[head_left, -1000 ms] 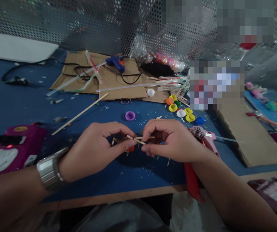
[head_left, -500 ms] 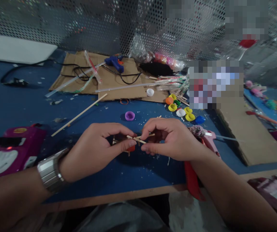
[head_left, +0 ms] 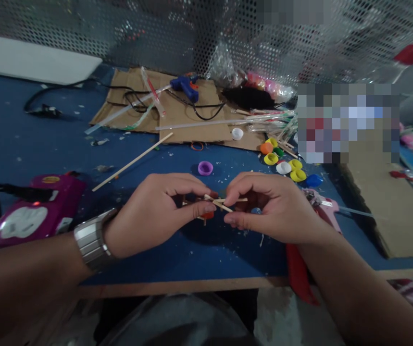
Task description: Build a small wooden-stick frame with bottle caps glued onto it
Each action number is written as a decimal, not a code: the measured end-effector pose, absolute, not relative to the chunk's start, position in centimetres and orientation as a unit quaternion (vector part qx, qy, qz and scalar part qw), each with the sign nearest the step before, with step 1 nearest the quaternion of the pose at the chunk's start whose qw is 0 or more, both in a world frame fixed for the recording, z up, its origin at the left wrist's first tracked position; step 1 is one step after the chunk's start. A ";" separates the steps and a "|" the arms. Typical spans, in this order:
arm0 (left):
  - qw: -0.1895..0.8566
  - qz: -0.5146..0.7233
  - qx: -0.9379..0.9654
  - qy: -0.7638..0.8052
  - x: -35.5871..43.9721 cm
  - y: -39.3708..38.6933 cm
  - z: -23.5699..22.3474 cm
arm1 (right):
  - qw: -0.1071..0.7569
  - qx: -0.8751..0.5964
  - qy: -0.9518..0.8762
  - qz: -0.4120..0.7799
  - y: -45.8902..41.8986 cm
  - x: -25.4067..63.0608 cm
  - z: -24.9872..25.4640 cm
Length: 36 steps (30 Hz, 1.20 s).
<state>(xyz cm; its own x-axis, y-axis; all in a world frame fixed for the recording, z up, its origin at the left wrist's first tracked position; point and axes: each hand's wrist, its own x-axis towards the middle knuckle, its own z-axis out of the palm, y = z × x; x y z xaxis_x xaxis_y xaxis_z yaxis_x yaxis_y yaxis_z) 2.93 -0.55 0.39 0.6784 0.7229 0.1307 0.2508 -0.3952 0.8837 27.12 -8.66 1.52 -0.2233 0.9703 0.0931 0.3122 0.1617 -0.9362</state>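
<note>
My left hand (head_left: 166,206), with a metal watch at the wrist, pinches a small frame of short wooden sticks (head_left: 223,206) between thumb and forefinger. An orange-red bottle cap (head_left: 208,215) shows under the left thumb as part of this piece. Two sticks cross at the left fingertips, forming a narrow V that points toward the right. My right hand (head_left: 264,202) is curled around the far ends of these sticks. Its forefinger is on the upper stick, while the lower one ends just above the thumb. The fingers hide the back of the piece.
Beyond my hands lies a purple cap (head_left: 205,168), with a long wooden stick (head_left: 132,162) to the left. A purple machine (head_left: 36,206) with a lit red lamp stands at left. Several coloured caps (head_left: 297,175), a pink glue gun (head_left: 325,204) and cardboard (head_left: 390,206) are at right; a blue glue gun (head_left: 186,87) lies behind.
The camera view has swung left, so everything sits further right. My hands keep their grip on the sticks, and the V between the two sticks shows more plainly.
</note>
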 end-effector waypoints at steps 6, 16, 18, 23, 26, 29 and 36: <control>0.455 0.270 0.797 0.291 3.0 -0.7 0.5 | 0.396 -0.481 -0.678 0.390 -8.7 27.2 1.5; 0.440 0.282 0.802 0.289 2.8 -0.8 0.4 | 0.389 -0.492 -0.655 0.422 -8.7 26.9 2.0; 0.438 0.277 0.805 0.288 2.7 -0.8 0.4 | 0.386 -0.494 -0.646 0.436 -8.8 26.8 2.0; 0.431 0.269 0.806 0.304 2.7 -0.9 0.5 | 0.376 -0.503 -0.632 0.455 -8.8 26.8 1.9; 0.425 0.270 0.809 0.303 2.7 -0.8 0.4 | 0.376 -0.502 -0.617 0.475 -8.8 26.8 1.9; 0.415 0.278 0.816 0.293 2.7 -0.8 0.3 | 0.376 -0.504 -0.600 0.495 -8.8 26.8 1.9; 0.402 0.289 0.829 0.260 2.8 -0.7 0.2 | 0.377 -0.504 -0.581 0.516 -8.9 26.8 1.7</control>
